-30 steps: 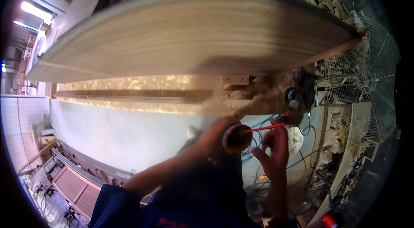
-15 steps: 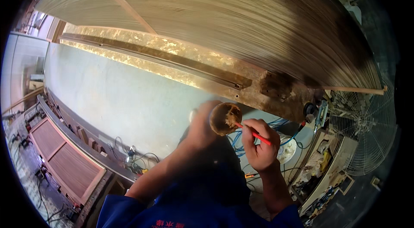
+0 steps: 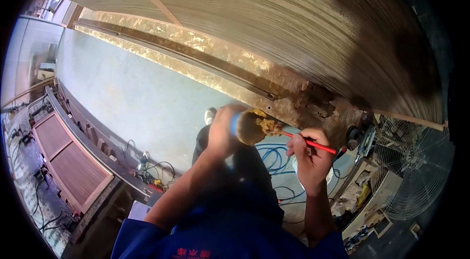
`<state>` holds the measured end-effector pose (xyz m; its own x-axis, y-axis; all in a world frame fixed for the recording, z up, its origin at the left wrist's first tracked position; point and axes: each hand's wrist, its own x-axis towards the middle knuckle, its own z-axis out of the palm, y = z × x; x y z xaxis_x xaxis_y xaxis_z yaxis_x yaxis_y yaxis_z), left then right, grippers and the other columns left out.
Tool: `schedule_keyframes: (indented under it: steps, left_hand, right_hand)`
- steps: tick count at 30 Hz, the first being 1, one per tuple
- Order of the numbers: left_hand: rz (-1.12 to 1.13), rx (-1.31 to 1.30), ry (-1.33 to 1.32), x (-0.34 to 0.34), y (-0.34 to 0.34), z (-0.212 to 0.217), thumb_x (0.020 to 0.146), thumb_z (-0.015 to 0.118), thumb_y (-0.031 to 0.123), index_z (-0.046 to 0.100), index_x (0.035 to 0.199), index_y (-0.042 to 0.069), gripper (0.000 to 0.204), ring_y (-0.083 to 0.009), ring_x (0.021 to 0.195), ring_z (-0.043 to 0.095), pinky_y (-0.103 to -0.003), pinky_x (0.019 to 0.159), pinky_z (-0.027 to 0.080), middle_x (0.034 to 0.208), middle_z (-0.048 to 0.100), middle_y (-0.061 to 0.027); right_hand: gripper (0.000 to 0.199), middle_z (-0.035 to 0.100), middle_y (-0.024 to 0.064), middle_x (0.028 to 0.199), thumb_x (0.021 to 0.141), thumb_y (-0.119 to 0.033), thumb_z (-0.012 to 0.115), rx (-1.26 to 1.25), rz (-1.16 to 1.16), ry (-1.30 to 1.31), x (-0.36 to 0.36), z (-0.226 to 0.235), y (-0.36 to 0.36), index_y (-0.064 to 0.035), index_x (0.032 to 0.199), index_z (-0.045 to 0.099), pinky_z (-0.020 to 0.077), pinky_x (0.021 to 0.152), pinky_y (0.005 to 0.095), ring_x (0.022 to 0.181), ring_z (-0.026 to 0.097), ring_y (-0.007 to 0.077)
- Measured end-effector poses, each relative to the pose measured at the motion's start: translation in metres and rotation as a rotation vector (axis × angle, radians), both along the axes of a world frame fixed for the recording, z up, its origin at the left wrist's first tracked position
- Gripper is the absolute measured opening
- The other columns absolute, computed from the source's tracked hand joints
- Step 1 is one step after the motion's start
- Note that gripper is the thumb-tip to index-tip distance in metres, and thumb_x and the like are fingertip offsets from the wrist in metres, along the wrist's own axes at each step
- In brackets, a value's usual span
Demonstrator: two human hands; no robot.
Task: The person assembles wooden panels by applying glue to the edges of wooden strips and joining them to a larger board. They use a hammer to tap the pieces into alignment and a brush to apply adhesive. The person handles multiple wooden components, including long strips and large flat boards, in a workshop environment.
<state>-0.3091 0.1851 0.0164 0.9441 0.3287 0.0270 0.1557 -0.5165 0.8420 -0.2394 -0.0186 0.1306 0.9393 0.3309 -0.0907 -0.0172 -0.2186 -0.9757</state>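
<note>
My left hand (image 3: pixel 221 130) is closed round a small blue-sided cup (image 3: pixel 248 130), tilted so its brown-coated inside shows. In my right hand (image 3: pixel 311 160) is a thin red-handled stick (image 3: pixel 319 146), pinched between thumb and fingers. A lumpy clump of brown paste (image 3: pixel 269 126) clings to the stick's far end, at the cup's right rim. The paste covers that end, so I cannot tell whether it is a brush or a plain stick. Beyond both hands stands a large wood-grained panel (image 3: pixel 254 24).
A long wooden strip (image 3: pixel 191 60) lies on the stained ledge (image 3: pixel 220 46) below the panel. Blue hose (image 3: pixel 270 153) coils on the floor near a white bucket (image 3: pixel 329 177). A wire fan guard (image 3: pixel 409 161) stands at right. At left, a framed wooden panel (image 3: pixel 73 158) rests on a bench.
The stick and paste clump have come from inside the cup to its right rim, and my right hand has moved right. The cup has tilted, showing its blue side. The view has shifted slightly.
</note>
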Motion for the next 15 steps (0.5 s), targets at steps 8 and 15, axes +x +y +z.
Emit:
schedule_keyframes:
  steps: [8, 15]
  left_hand:
    - [-0.024, 0.102, -0.014, 0.008, 0.013, -0.028, 0.064, 0.089, 0.011, 0.062, 0.12, 0.007, 0.063, -0.0376, 0.112, 0.058, -0.044, 0.098, 0.047, 0.116, 0.065, -0.0127]
    - [0.06, -0.036, -0.132, 0.017, 0.03, -0.04, 0.067, 0.086, 0.009, 0.058, 0.121, 0.004, 0.062, -0.0407, 0.117, 0.054, -0.048, 0.101, 0.044, 0.124, 0.059, -0.0186]
  right_hand:
    - [0.013, 0.07, 0.0114, 0.087, 0.103, -0.007, 0.059, -0.101, -0.061, 0.165, 0.014, 0.016, -0.001, 0.0054, 0.107, 0.063, 0.0538, 0.067, 0.0258, 0.068, 0.065, 0.0114]
    - [0.01, 0.071, 0.0136, 0.085, 0.1, -0.004, 0.062, -0.205, -0.04, 0.078, 0.012, -0.019, -0.002, 0.0047, 0.104, 0.063, 0.0567, 0.07, 0.0278, 0.07, 0.068, 0.0145]
